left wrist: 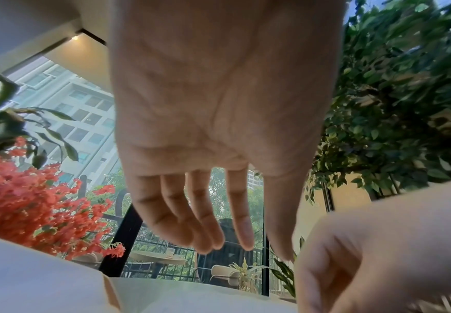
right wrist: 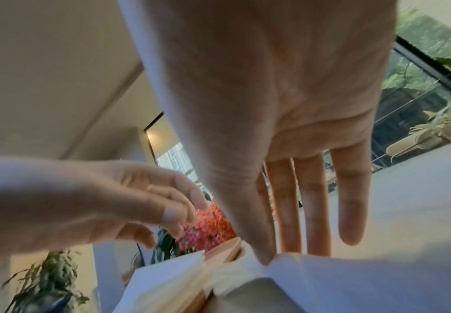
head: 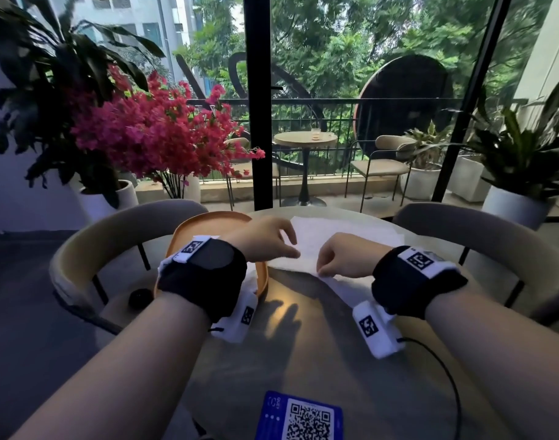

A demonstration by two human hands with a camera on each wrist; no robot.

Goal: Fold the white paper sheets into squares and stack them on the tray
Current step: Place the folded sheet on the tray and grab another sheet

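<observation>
the white paper sheet (head: 341, 239) lies flat on the round table (head: 303, 344), just right of the orange tray (head: 208, 222), with its near corner lifted off the surface. the right hand (head: 345, 258) pinches that near corner between thumb and fingertips, remaining fingers extended downward in the right wrist view. the left hand (head: 265, 239) hovers over the sheet's left edge beside the tray, fingers loosely spread and holding nothing.
</observation>
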